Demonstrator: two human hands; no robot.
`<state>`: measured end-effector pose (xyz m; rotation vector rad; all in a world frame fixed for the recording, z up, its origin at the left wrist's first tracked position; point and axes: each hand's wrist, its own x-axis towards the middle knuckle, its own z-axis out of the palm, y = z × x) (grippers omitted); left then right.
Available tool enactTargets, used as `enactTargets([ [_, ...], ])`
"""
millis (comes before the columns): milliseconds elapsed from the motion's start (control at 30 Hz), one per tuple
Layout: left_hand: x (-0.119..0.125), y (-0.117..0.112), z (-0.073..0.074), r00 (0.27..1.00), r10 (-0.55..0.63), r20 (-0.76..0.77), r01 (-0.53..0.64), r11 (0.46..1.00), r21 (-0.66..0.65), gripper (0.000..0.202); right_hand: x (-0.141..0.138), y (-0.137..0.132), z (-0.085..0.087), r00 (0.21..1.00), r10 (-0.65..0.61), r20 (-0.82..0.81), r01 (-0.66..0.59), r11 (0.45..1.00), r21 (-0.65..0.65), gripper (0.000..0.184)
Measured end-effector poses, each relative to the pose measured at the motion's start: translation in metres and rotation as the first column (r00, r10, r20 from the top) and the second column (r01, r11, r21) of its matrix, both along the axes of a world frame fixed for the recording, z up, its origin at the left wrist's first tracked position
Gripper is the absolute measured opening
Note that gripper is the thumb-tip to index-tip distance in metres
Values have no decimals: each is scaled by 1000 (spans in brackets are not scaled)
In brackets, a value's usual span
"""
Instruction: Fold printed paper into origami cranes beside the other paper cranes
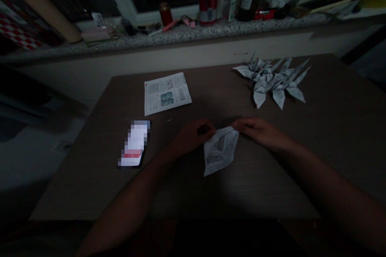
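Head view: left hand [196,135] and right hand [261,131] are both holding one small printed paper [221,150], centred between them over the surface [90,176]; dim light is hiding whether its underside is touching. Each grip is pinching, thumb against finger, at the paper's far edge: left at the far-left corner, right at the far-right corner. From both grips the paper is extending toward the near side, its long axis running from far right to near left, with a pointed corner lying nearest, toward the left. Neither hand is being the nearer one, as both are touching it. Flat printed sheet [167,94] is lying far left of the hands, apart from them; phone [133,144] is resting at left, screen pixelated; folded paper shapes [268,82] are sitting clustered far right, beyond the right hand.
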<state>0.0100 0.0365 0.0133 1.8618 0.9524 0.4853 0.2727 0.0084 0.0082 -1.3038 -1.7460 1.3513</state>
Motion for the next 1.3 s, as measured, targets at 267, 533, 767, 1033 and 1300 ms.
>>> enactTargets([
  [267, 4, -4, -3, 999, -41, -13, 41, 999, -29, 17, -20, 1, 13, 984, 107, 141, -129, 980, 153, 21],
  [533, 7, -6, -3, 999, 10, 42, -7, 998, -55, 22, -18, 1, 0, 980, -20, 200, -27, 973, 229, 23],
  [767, 2, -12, 6, 981, 10, 195, 39, 969, -244, 60, -3, 8, -8, 980, -160, 118, 133, 969, 209, 27],
  [1033, -8, 2, -2, 995, 67, 74, -62, 996, -67, 35, 10, 9, -7, 980, -190, 59, 184, 978, 100, 28],
  [1300, -10, 5, -1, 998, 66, 19, -67, 997, 34, 25, 12, 6, -10, 1000, 4, -17, -6, 997, -75, 43],
])
